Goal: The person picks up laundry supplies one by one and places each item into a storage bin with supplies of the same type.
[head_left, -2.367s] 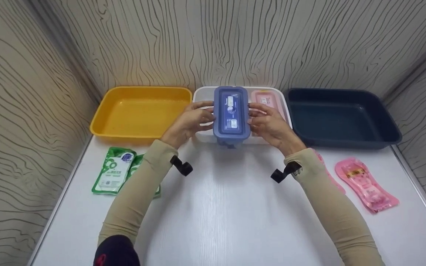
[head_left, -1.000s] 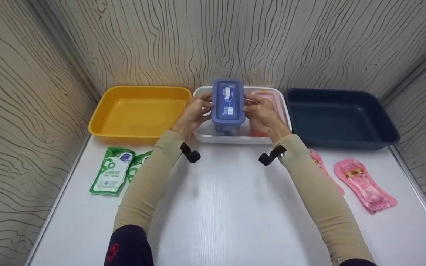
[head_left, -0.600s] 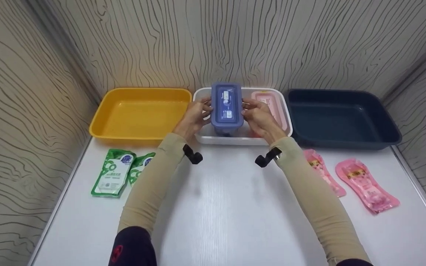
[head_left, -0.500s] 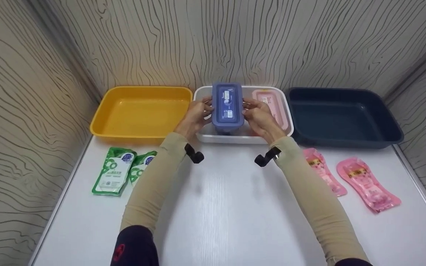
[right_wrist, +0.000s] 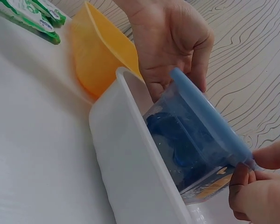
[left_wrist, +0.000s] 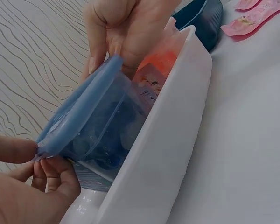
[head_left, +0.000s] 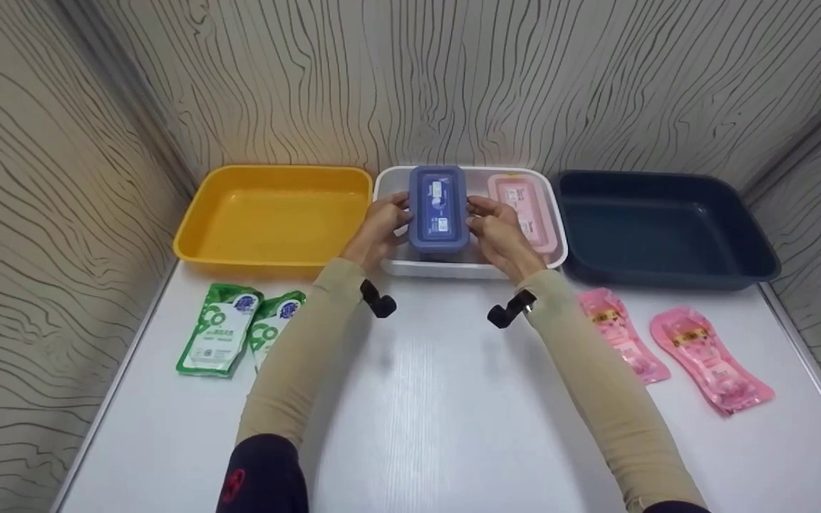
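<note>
Container [head_left: 425, 214] now lower in white tray [head_left: 467, 271]

Wavy-lined pale walls [head_left: 417, 85], white tabletop [head_left: 432, 413]

Both green packets [head_left: 217, 335] show "CO"; print on the blue-lidded box [head_left: 438, 206] is illegible.
</note>
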Tool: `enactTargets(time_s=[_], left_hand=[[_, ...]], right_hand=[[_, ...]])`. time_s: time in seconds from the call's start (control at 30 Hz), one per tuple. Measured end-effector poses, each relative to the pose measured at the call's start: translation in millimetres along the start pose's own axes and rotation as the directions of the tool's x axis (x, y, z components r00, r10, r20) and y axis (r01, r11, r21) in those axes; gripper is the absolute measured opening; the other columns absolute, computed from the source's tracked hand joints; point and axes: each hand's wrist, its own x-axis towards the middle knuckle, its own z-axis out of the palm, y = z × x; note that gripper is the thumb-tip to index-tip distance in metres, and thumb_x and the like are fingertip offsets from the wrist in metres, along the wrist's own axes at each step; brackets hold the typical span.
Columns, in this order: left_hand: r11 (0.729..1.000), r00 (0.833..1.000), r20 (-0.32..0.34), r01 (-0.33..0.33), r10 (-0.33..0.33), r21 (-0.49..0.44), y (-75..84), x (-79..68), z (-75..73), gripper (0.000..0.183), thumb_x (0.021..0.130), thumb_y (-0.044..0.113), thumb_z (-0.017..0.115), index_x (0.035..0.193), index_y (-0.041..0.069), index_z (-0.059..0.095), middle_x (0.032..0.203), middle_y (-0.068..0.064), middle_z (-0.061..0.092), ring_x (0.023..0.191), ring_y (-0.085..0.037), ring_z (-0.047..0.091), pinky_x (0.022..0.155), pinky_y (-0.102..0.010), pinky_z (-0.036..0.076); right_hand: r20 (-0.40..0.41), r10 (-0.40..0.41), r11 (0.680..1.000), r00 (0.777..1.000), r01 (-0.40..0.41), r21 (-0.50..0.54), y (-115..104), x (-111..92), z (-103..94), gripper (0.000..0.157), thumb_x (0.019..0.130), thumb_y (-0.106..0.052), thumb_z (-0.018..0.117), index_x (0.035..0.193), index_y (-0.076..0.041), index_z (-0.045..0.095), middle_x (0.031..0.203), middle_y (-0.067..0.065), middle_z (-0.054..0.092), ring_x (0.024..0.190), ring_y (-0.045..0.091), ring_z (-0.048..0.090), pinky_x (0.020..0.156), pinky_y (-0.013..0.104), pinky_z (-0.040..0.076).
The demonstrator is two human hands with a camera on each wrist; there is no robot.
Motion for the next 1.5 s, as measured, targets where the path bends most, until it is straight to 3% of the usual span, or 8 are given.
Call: enactTargets(time_s=[0.17, 0.5, 0.87, 1.0, 1.2, 1.4, 1.5], left_hand=[[1.0, 1.0, -0.006, 0.011, -0.01, 0.017, 0.5, 0.2, 0.8, 0.063, 0.098, -0.01, 0.042, 0.159, 0.004, 0.048, 0.144, -0.009, 0.062, 0.105, -0.018, 0.06, 0.096, -0.037, 0.052], [0.997, 0.999, -0.024, 0.049, -0.047, 0.063, 1.3, 0.2, -2.5, 0.065, 0.099, -0.008, 0.045, 0.162, 0.009, 0.046, 0.148, -0.006, 0.059, 0.115, -0.02, 0.059, 0.11, -0.042, 0.051], [0.977, 0.996, -0.027, 0.088, -0.085, 0.192, -4.4, -1.1, -9.4, 0.064, 0.104, -0.002, 0.047, 0.167, 0.012, 0.038, 0.16, -0.005, 0.05, 0.129, -0.021, 0.054, 0.12, -0.041, 0.046], [0.961, 0.998, -0.055, 0.042, -0.028, 0.274, -4.1, -3.0, -8.0, 0.06, 0.105, 0.0, 0.049, 0.164, 0.009, 0.041, 0.156, -0.009, 0.053, 0.13, -0.023, 0.057, 0.118, -0.043, 0.049], [0.908, 0.993, -0.091, -0.027, 0.071, 0.417, -5.7, -4.7, -2.3, 0.057, 0.104, 0.002, 0.051, 0.16, 0.004, 0.044, 0.15, -0.015, 0.056, 0.127, -0.025, 0.059, 0.113, -0.04, 0.054], [0.863, 0.983, -0.07, -0.115, 0.171, 0.492, -6.9, -7.6, -1.7, 0.057, 0.101, -0.001, 0.052, 0.158, -0.002, 0.043, 0.148, -0.022, 0.056, 0.129, -0.032, 0.059, 0.112, -0.043, 0.054], [0.821, 0.974, -0.05, -0.16, 0.223, 0.548, -5.9, -11.4, -0.8, 0.059, 0.098, -0.003, 0.053, 0.156, -0.004, 0.043, 0.148, -0.024, 0.055, 0.132, -0.034, 0.056, 0.113, -0.043, 0.052]], right_hand=[[-0.009, -0.01, 1.0, 1.0, 0.01, -0.012, 2, -1, 0.1, 0.057, 0.094, 0.024, 0.036, 0.151, 0.018, 0.039, 0.12, 0.012, 0.054, 0.103, 0.017, 0.056, 0.087, 0.018, 0.055], [0.009, 0.002, 0.999, 1.0, -0.001, -0.035, 4, -2, -0.7, 0.056, 0.095, 0.021, 0.04, 0.152, 0.016, 0.041, 0.128, 0.015, 0.056, 0.105, 0.018, 0.059, 0.091, 0.02, 0.057], [0.043, 0.074, 0.988, 0.996, -0.067, -0.141, 9, -7, -1.7, 0.056, 0.105, 0.008, 0.045, 0.16, 0.009, 0.035, 0.156, 0.025, 0.045, 0.126, 0.026, 0.058, 0.115, 0.033, 0.051], [0.046, 0.091, 0.986, 0.995, -0.083, -0.143, 8, -8, -1.3, 0.058, 0.106, 0.005, 0.047, 0.162, 0.007, 0.032, 0.16, 0.024, 0.043, 0.13, 0.027, 0.057, 0.117, 0.034, 0.049], [0.058, 0.117, 0.983, 0.991, -0.107, -0.149, 4, -11, -0.8, 0.058, 0.106, 0.001, 0.05, 0.162, 0.007, 0.034, 0.162, 0.024, 0.042, 0.134, 0.028, 0.055, 0.122, 0.038, 0.045], [0.119, 0.1, 0.983, 0.988, -0.08, -0.163, -5, -17, -1.1, 0.065, 0.108, -0.003, 0.052, 0.165, 0.008, 0.024, 0.169, 0.024, 0.032, 0.154, 0.034, 0.043, 0.128, 0.038, 0.037], [0.135, 0.085, 0.985, 0.987, -0.063, -0.162, -10, -21, -1.9, 0.066, 0.107, -0.001, 0.052, 0.165, 0.008, 0.021, 0.17, 0.025, 0.03, 0.157, 0.036, 0.038, 0.13, 0.039, 0.034]])
